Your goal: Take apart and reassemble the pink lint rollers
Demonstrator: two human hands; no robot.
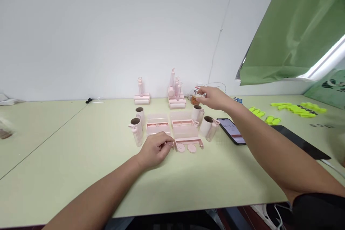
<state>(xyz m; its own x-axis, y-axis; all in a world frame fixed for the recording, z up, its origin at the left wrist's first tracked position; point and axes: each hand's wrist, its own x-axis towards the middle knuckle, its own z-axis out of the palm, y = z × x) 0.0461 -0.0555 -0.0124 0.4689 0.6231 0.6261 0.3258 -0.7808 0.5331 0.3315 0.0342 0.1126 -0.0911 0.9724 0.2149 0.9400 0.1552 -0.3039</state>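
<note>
Pink plastic holder (188, 140), just right of the curled left grip (155, 150) (hold cannot be determined) and nearer the wearer than the parted, apparently unladen right grip (214, 97), should handle light and stiff; grasp either end.

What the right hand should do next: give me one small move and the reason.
Probably lower the right hand toward the rear right white roll: the hand appears empty, thumb and fingers parted, and the roll stands upright just below it in the picture. The left hand is busy or resting beside the pink strip.
</note>
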